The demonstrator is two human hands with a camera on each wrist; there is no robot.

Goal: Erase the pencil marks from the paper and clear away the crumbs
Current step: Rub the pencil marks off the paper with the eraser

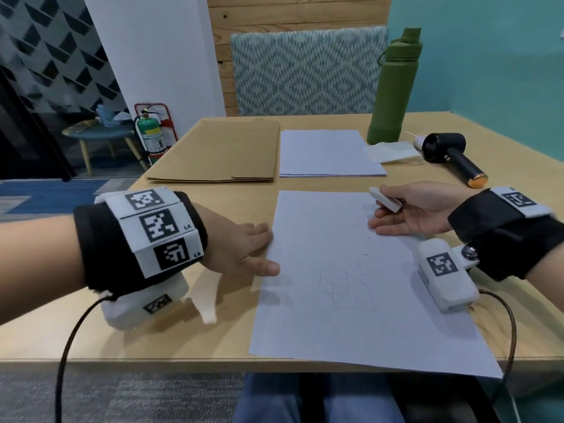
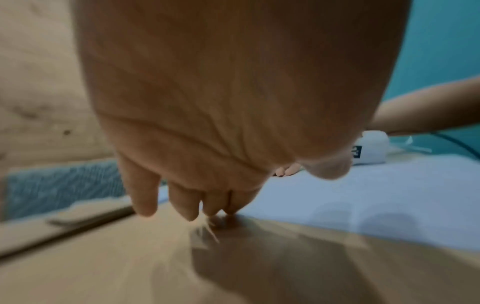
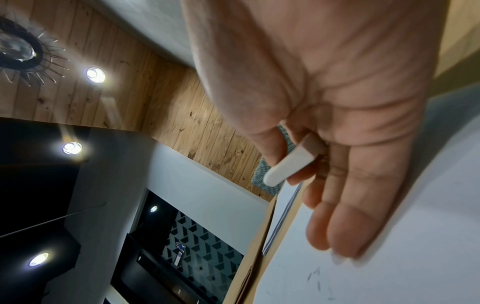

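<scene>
On the near tabletop, our left hand (image 1: pixel 244 251) lies flat at the paper's (image 1: pixel 351 315) left edge. Our right hand (image 1: pixel 418 212) pinches the white eraser (image 1: pixel 385 199) at the far right; crumbs (image 1: pixel 363 257) lie nearer, leftward.

1 marked paper (image 1: pixel 351 285), 1 eraser (image 1: pixel 385 199), 1 paper stack (image 1: pixel 329 154), 1 bottle (image 1: pixel 393 90), 2 hands: left hand (image 1: pixel 241 248), right hand (image 1: pixel 418 213).
</scene>
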